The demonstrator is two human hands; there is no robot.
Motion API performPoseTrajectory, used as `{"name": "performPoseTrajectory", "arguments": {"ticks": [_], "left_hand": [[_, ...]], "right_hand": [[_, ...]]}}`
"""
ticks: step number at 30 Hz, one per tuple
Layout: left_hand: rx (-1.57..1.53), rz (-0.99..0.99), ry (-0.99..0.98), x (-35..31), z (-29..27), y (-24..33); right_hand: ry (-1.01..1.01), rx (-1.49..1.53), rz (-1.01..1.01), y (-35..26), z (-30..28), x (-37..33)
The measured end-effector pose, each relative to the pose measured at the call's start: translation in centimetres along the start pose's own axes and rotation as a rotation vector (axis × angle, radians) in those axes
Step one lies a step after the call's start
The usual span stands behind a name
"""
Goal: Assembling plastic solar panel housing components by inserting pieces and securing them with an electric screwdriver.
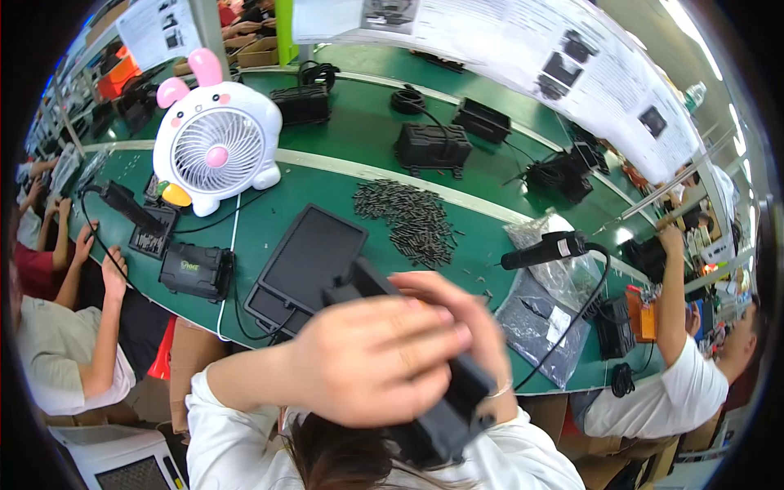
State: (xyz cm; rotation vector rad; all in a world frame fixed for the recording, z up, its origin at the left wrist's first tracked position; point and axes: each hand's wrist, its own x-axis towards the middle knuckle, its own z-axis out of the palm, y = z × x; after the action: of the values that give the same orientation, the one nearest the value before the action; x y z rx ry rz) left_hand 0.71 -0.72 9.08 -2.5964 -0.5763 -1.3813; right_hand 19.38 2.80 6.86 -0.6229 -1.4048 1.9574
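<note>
A black plastic housing is tilted close to my body between both hands. My right hand wraps its far right side, fingers curled over the top. My left hand, blurred, lies across the housing with its fingers bent together near the right fingers; what is under that palm is hidden. Behind the hands, a flat black cover lies on the green bench, with a thin black cable beside it. A pile of dark screws is spread beyond. To the right, a corded black electric screwdriver rests on plastic bags.
A white rabbit-shaped fan stands left, near a closed black box and a second screwdriver. Clear plastic bags lie right. More black boxes stand beyond a pale rail. Co-workers sit on both sides; paper sheets hang above.
</note>
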Motion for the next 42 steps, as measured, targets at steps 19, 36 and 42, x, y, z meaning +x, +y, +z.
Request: {"name": "performPoseTrajectory", "arguments": {"ticks": [19, 36, 42], "left_hand": [[0.354, -1.053, -0.075, -14.2, -5.7, 1.3], [-0.235, -0.579, 0.270, -10.4, -2.8, 0.3], [0.857, -1.022, 0.301, -19.0, -6.8, -3.2]], "right_hand": [[0.455, 0.490, -0.161, 1.5, -15.6, 32.4], [0.002, -1.258, -0.919, 3.1, -3.2, 9.5], [0.146, -0.367, -0.818, 1.7, -12.0, -1.2]]}}
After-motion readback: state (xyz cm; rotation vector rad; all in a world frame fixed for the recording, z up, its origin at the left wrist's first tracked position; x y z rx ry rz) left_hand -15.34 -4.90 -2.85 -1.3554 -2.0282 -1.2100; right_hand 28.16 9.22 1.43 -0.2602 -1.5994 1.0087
